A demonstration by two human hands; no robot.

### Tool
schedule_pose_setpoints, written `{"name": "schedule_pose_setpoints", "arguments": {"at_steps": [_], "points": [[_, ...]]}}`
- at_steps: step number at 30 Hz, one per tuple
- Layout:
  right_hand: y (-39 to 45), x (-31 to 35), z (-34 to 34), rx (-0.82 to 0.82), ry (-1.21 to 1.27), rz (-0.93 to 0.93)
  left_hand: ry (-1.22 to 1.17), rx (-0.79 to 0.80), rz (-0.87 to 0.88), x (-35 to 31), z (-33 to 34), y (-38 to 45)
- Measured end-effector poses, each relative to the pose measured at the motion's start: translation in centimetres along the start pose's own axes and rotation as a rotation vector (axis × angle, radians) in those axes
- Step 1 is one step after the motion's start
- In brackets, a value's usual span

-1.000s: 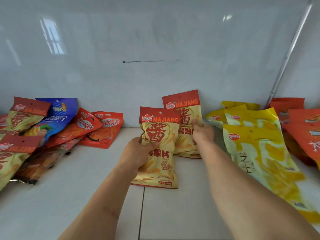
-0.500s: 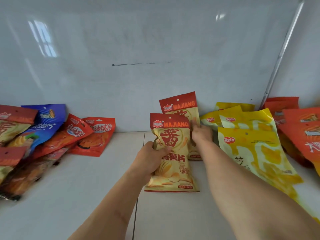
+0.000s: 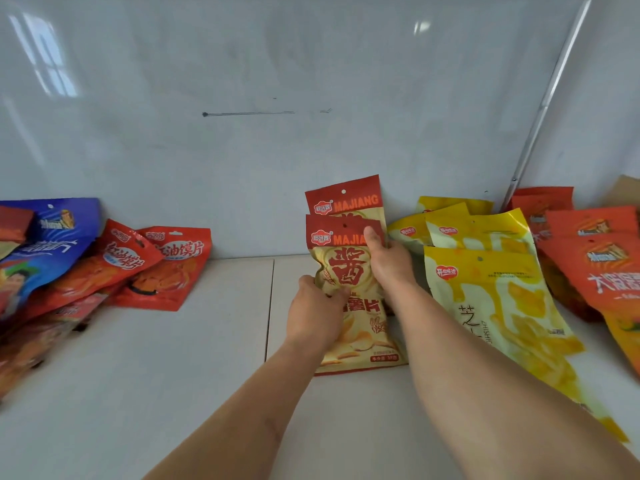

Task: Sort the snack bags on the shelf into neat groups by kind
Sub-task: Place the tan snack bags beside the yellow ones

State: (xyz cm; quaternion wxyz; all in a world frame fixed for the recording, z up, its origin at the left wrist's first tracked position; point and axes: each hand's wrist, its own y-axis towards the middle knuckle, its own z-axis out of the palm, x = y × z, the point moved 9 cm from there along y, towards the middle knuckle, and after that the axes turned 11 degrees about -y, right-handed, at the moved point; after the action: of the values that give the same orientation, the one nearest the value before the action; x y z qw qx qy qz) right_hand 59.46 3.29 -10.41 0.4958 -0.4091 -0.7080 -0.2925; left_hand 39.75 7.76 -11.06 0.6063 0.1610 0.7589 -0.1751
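Observation:
Two red-and-cream MAJIANG bags stand mid-shelf. The front MAJIANG bag [image 3: 349,271] overlaps the rear MAJIANG bag [image 3: 344,199], which leans on the back wall. My left hand [image 3: 317,313] grips the front bag's left edge. My right hand [image 3: 388,259] holds its upper right corner, thumb over the red header. Yellow cheese bags [image 3: 485,289] are stacked just right of my right arm. Orange-red bags [image 3: 595,265] lie at the far right. On the left lie red bags [image 3: 166,268] and a blue bag [image 3: 45,244].
The white shelf board [image 3: 173,375] has a seam running front to back just left of my left hand. A white back wall [image 3: 311,116] closes the shelf, and a metal post [image 3: 540,116] rises at the right. The left pile is jumbled.
The front MAJIANG bag has slid right and back until it overlaps the rear one. Both hands moved with it, and the view shifted right.

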Motion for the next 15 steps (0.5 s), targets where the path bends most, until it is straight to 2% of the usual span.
{"name": "schedule_pose_setpoints", "arguments": {"at_steps": [5, 15], "points": [[0.4, 0.0, 0.0, -0.03, -0.069, -0.024, 0.114, 0.012, 0.043, -0.5, 0.5, -0.1], [1.3, 0.5, -0.1, -0.099, -0.281, -0.054, 0.171, 0.002, 0.047, -0.7, 1.4, 0.2]]}}
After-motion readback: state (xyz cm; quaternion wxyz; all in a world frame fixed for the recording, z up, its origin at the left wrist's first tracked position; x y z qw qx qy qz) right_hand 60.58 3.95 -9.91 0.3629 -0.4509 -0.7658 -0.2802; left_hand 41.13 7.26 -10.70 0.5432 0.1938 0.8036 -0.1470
